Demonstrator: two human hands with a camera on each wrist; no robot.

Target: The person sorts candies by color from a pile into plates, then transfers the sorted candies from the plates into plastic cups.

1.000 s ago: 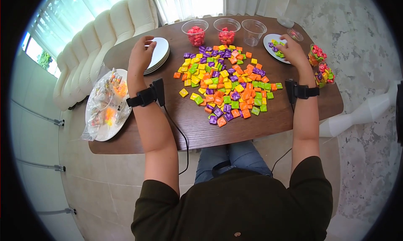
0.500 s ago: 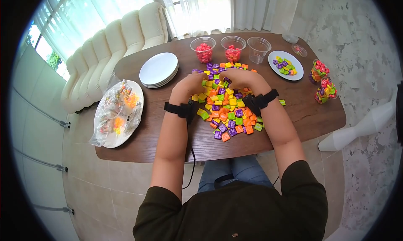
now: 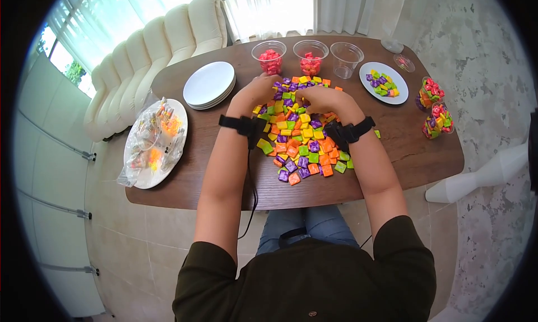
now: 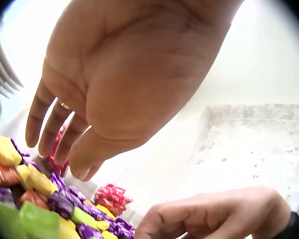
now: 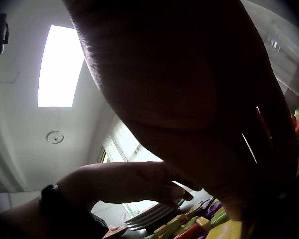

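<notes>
A pile of wrapped candies (image 3: 305,132) in purple, yellow, green and orange spreads over the brown table. My left hand (image 3: 260,90) hovers at its far left side; in the left wrist view its fingers (image 4: 51,127) point down, loosely spread, with nothing seen between them. Above the upper right of the pile is my right hand (image 3: 328,99), fingers bent down to the candies. Its palm is dark in the right wrist view, and I cannot tell whether its fingertips hold a candy. To its right, a white plate (image 3: 399,98) carries small candies in purple, green, yellow and orange.
Two clear cups (image 3: 269,47) with red candies and one clear cup without any (image 3: 346,56) stand at the back. Stacked white plates (image 3: 207,84) are at left, near an oval plate (image 3: 147,182) with a plastic bag. Filled cups (image 3: 438,122) line the right edge.
Both hands have come inward to the candy pile, the left from near the stacked plates and the right from the plate of candies. Over the last half second they shifted only slightly.
</notes>
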